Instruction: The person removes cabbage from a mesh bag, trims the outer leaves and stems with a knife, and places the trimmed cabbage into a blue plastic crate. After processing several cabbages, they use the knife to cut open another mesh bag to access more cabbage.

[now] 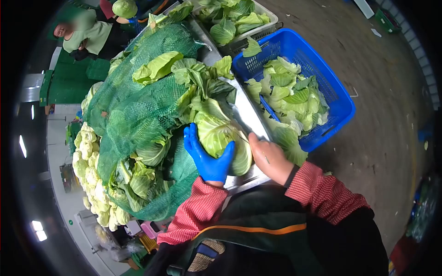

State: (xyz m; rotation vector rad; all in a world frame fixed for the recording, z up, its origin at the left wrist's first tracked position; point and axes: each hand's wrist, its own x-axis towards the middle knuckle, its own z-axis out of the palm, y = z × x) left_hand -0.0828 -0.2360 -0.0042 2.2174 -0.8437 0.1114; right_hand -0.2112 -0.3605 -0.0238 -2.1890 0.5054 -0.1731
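Note:
A pale green cabbage (pixel 214 131) is held in front of me over the edge of a metal table (pixel 248 108). My left hand (pixel 209 154), in a blue glove, grips its near left side with thumb and fingers spread around it. My bare right hand (pixel 270 158) is closed against the cabbage's right edge. Its fingertips are hidden, and what they hold cannot be made out. Loose outer leaves (pixel 198 76) lie just beyond the cabbage. Below the right hand, a large leaf (pixel 287 142) hangs over the rim of a blue basket (pixel 338 87).
Green mesh sacks (pixel 133 108) with cabbages fill the table's left side, beside a pile of pale cabbages (pixel 90 172). Trimmed leaves (pixel 294 94) lie in the blue basket. A white crate (pixel 274 18) of leaves stands farther off. Another person (pixel 92 39) is at far left.

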